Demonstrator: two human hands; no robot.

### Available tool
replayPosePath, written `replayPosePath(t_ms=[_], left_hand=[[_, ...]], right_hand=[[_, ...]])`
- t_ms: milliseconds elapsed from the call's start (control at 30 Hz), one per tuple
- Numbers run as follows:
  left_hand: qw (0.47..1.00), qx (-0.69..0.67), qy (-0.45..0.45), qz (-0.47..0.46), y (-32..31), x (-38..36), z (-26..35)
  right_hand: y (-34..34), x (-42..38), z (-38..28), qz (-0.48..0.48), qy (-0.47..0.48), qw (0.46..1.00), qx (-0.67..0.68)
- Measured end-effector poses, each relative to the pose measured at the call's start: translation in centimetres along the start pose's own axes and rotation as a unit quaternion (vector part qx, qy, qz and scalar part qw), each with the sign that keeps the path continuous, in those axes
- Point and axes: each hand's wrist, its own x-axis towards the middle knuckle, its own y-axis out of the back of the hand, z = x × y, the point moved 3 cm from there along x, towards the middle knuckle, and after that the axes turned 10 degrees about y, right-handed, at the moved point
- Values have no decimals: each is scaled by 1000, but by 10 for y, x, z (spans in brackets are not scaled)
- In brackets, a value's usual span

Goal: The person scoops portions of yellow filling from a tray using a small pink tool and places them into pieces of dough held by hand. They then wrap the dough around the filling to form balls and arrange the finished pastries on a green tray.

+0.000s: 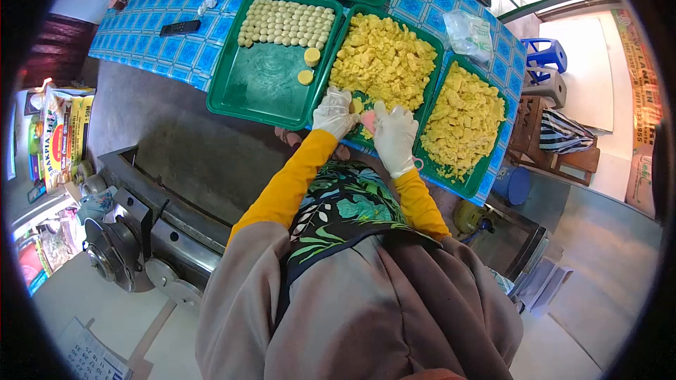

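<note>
Middle tray (425, 102): risk of spillage. Its near edge lies under both hands; a wrist pressing down there could probably tip it or push crumbs over the rim.
Yellow dough (384, 56): risk of breakage. It looks loose and crumbly, so too light a squeeze may leave a piece that falls apart, and too hard a one may crush it.
Pink tool (367, 121): risk of slipping. A smooth glove with crumbs on it could lose hold of the handle.
Left tray (267, 74): risk of disturbance. Two yellow discs (312, 56) stand loose below the rows of pale balls (287, 24); a sleeve brushing across could shift them.
Right hand (396, 137): gloved, fingers closed around the pink tool, at the near end of the middle tray. The main heap of dough lies just beyond the fingers.
Left hand (336, 112): gloved, fingers bent, over the near left corner of the same tray. Whether it pinches anything cannot be told.
Small yellow piece (357, 105): between the hands, just beside the left fingers; contact is unclear.
Right tray (476, 184): more crumbly dough, beside the right hand, apart from it.
</note>
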Motion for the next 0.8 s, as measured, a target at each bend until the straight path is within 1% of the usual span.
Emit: replayPosePath(t_ms=[33,67,100,133,167,200,233,267,333,367,433,500,533,600,700,733,767,800], left_hand=[[1000,1,0,-1,-3,1,0],[999,-4,-38,8,-5,1,2],[997,-11,-76,18,-7,2,3],[996,-15,-87,15,-8,1,2],[996,-15,-87,15,-8,2,1],[996,-32,-80,23,-11,3,-1],[996,-50,-73,32,-11,3,-2],[996,-53,-58,35,-11,2,-2],[996,-49,-56,51,-16,2,-4],[995,-45,-54,65,-19,0,-6],[995,-33,-63,63,-24,-2,-12],[984,-11,-120,127,-21,-5,-10],[985,-11,-121,127,-19,-6,-8],[994,-2,-83,70,-18,-7,-7],[996,11,-77,51,-14,-8,-1],[996,10,-77,50,-14,-9,0],[993,-14,-90,78,-11,-11,1],[989,-38,-101,105,-7,-15,1]], right_hand=[[-3,6,3,17,-12,998,61],[-11,11,5,16,-14,998,61],[-24,14,10,32,-35,985,168],[-39,17,14,48,-53,960,272],[-54,21,17,48,-52,960,272],[-78,21,21,-22,-154,910,383],[-91,21,19,-91,-252,834,482],[-95,22,16,-92,-250,835,482],[-91,28,9,-6,-240,838,490],[-90,30,7,-8,-239,838,491],[-80,36,4,-2,-214,886,411],[-79,37,2,5,-203,896,394],[-80,37,2,13,-193,906,377],[-84,36,3,15,-193,907,375],[-86,31,5,21,-196,911,362],[-85,30,5,25,-199,914,352],[-83,29,5,24,-198,914,353],[-79,28,5,17,-199,901,386]])
